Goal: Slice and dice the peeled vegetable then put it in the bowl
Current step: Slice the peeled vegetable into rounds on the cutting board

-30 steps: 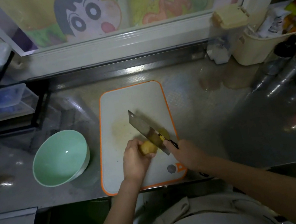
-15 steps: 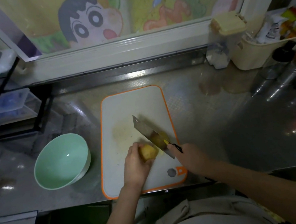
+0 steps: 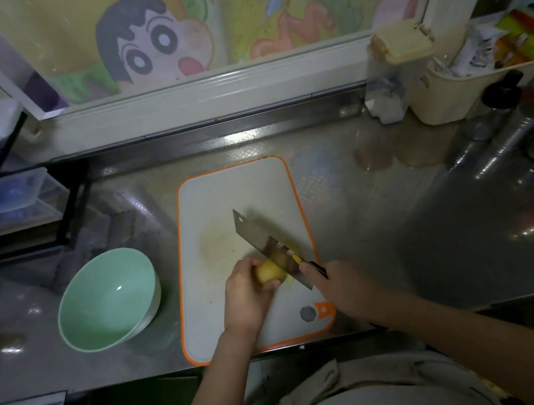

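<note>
1. While the left hand (image 3: 248, 295) curls round the peeled vegetable (image 3: 269, 273), fingers over its top and thumb tucked at its near side, that yellow lump sits pinned on the cutting board (image 3: 224, 201).
2. Right beside those fingers, there's the cleaver (image 3: 260, 238)! Its blade stands on edge against the vegetable's right side, slanting away and leftward from the right hand.
3. The right hand (image 3: 337, 287) is wrapped tight round the cleaver's black and yellow handle, forefinger stretched forward towards the blade.
4. The two hands are close together, with only the blade and the vegetable between them, at the near right part of the board.
5. Over to the left of the left hand, well apart from it, the green bowl (image 3: 98, 290) stands upright on the steel counter (image 3: 385, 236), just off the board's orange edge.
6. Beyond the hands, the board's middle carries a pale yellow smear.
7. Far off past the right hand, a cream tub (image 3: 444, 99) and some dark bottles (image 3: 502, 91) crowd the counter's corner.
</note>
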The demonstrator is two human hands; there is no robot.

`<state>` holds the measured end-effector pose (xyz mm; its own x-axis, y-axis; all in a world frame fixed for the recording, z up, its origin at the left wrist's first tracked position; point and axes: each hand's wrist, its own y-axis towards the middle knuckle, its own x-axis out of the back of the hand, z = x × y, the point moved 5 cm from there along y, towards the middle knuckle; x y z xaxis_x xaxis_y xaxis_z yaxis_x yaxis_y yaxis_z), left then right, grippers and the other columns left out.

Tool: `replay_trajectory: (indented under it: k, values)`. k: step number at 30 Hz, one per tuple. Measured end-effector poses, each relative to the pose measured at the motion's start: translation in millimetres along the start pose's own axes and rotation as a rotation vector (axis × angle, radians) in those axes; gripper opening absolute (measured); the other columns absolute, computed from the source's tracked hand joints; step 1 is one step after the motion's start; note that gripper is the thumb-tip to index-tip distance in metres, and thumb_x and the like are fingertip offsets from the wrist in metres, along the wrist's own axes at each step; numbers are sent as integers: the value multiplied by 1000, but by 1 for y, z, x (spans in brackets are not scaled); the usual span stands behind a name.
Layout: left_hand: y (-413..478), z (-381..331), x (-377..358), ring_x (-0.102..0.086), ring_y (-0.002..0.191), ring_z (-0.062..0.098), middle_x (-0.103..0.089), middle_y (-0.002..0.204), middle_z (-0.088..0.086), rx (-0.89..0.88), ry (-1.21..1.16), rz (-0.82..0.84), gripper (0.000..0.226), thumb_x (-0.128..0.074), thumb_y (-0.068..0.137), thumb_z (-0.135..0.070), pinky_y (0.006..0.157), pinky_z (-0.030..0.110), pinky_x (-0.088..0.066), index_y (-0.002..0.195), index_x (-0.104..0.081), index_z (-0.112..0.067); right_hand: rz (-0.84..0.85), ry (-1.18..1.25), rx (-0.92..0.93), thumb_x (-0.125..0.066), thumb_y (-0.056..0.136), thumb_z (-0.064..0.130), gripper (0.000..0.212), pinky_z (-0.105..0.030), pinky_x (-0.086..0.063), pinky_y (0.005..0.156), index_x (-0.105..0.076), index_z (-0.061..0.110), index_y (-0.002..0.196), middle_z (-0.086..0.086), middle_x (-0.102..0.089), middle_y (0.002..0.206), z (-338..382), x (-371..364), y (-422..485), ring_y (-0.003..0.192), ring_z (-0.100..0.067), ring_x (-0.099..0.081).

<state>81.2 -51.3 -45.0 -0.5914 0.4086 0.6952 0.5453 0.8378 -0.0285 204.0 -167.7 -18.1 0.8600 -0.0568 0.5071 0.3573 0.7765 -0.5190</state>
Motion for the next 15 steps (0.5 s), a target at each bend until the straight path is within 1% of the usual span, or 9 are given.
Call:
replay_trajectory:
  k: [4, 7, 10, 12, 15]
  values:
    - [1, 1, 0, -50, 78, 16, -57, 86, -1, 20, 3, -1, 34, -82, 64, -15, 62, 18, -31, 87, -57, -14, -37, -98, 17, -35, 99, 43, 46, -19, -26, 47, -34, 22, 59, -2, -38, 60, 3, 0, 1, 52, -10, -36]
    - [3, 1, 0, -51, 78, 16, -57, 85, -1, 27, 10, -5, 34, -83, 62, -15, 62, 18, -31, 86, -59, -13, -58, -68, 8, -36, 99, 45, 49, -20, -27, 47, -38, 17, 59, -2, -42, 60, 1, -1, 0, 53, -11, -40]
    - [4, 0, -1, -52, 79, 16, -58, 86, -1, 19, 27, 1, 35, -83, 62, -15, 62, 17, -31, 87, -60, -12, -23, -76, 8, -32, 99, 45, 45, -20, -30, 49, -38, 21, 61, -7, -48, 66, -2, -5, -2, 58, -16, -46]
    - [4, -1, -2, -54, 81, 16, -59, 88, -1, 11, 37, 3, 36, -84, 62, -15, 64, 18, -33, 89, -60, -11, -27, -91, -11, -32, 99, 46, 47, -20, -30, 47, -38, 18, 62, -8, -49, 68, -3, -5, -2, 59, -17, -47]
    - [4, -4, -3, -55, 84, 18, -60, 91, 1, -12, 64, 8, 37, -83, 62, -13, 69, 22, -39, 92, -60, -10, -26, -109, -28, -30, 99, 47, 50, -17, -27, 45, -37, 16, 60, -3, -43, 61, 1, -3, -3, 52, -12, -41]
